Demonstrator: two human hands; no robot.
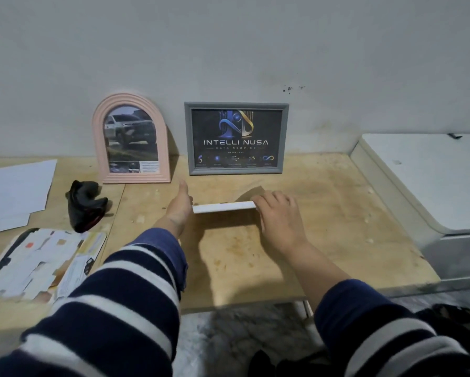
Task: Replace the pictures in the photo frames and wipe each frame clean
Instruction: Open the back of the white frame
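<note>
Frame first: a white one, seen edge-on as a thin flat bar, standing on the plywood table between my two hands, in front of the grey frame. I cannot see its face or what it holds.

At the far left lie loose white paper sheets, smooth and flat, overlapping. Below them sits a glossy printed sheet with rounded corners and small pale patches over it. A crumpled black cloth rests just beyond it, soft and lumpy, with a hint of red at its lower edge.

Behind the cloth an arched pink frame leans on the wall, its border ribbed in concentric ridges, a picture of a white car inside.

My left hand is flat and edge-up, fingers together, pressed against the white frame's left end. The sleeve is striped navy and white.

The grey frame is rectangular, with a moulded matte border, upright against the wall; its dark print reads INTELLI NUSA.

My right hand is cupped over the white frame's right end, fingers curled around it.

The table is pale, scuffed and stained. At the far right a white appliance with a smooth, rounded top stands touching the table's edge.
</note>
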